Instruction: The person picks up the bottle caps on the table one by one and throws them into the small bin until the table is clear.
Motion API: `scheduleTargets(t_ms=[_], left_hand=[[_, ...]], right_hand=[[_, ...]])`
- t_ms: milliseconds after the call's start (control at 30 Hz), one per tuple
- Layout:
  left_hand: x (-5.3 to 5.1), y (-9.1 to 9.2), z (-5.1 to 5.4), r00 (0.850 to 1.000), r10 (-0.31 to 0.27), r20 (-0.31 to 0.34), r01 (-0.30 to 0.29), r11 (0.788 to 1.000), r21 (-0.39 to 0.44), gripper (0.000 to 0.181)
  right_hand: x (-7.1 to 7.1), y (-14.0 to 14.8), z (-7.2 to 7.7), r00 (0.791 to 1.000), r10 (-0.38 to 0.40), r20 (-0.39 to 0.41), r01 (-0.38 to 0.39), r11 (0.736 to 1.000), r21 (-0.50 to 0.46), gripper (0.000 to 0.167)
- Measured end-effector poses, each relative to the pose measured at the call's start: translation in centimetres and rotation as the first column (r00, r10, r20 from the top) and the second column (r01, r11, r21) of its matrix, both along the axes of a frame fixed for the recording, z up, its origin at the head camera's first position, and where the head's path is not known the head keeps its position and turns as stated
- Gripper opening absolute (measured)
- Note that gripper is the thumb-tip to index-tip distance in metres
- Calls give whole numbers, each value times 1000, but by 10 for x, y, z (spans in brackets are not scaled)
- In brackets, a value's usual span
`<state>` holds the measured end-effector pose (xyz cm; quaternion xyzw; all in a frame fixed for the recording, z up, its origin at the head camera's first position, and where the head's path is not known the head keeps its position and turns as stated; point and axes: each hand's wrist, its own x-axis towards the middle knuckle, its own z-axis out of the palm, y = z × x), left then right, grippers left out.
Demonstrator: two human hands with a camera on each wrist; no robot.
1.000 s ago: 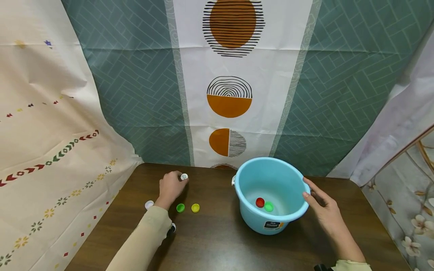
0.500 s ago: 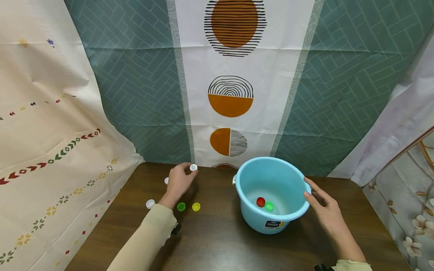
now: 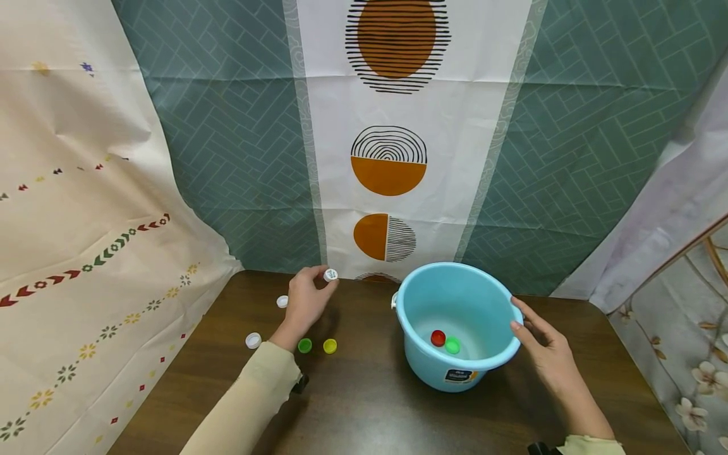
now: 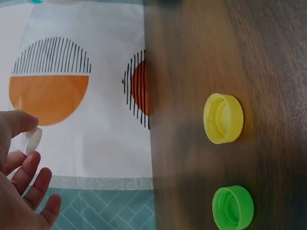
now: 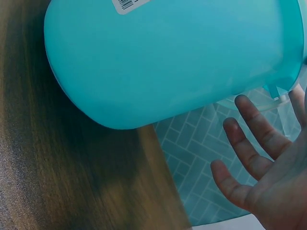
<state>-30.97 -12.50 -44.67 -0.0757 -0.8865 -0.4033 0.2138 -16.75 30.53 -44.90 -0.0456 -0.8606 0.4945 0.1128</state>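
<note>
Between thumb and index finger, my left hand (image 3: 305, 300) pinches a white bottle cap (image 3: 330, 274) raised above the far edge of the table. In the left wrist view this cap (image 4: 33, 140) is seen nearly edge-on, the other fingers loosely bent. My right hand (image 3: 548, 354) holds the rim of a light blue bucket (image 3: 423, 360) at its right side. In the right wrist view, several fingers of that hand (image 5: 273, 177) spread outside the bucket wall (image 5: 163, 62). A red cap (image 3: 438, 338) and a light green cap (image 3: 452, 345) lie on the bucket's bottom.
On the brown table (image 3: 364, 404), a green cap (image 3: 304, 345) and a yellow cap (image 3: 330, 345) lie near the left forearm. Two white caps, one farther back (image 3: 282, 301) and one nearer (image 3: 253, 340), lie to its left. A patterned cloth (image 3: 387, 240) hangs behind.
My left hand has lifted the white cap and carried it to the right, uncovering another white cap on the table. The right hand keeps its place on the bucket rim.
</note>
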Motion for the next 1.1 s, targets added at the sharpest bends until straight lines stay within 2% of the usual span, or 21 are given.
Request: scheduleTargets(t_ms=[133, 567, 1100], left_hand=[[2, 4, 4, 1000, -2, -30, 3, 1000, 21, 30], [12, 21, 23, 995, -66, -77, 73, 992, 102, 28], [18, 48, 46, 988, -129, -80, 143, 968, 207, 28]], right_hand=[[0, 1, 0, 1000, -3, 4, 3, 1000, 6, 49], [0, 0, 0, 1000, 0, -3, 0, 1000, 5, 49], [-1, 0, 2, 999, -8, 33, 7, 1000, 29, 49]])
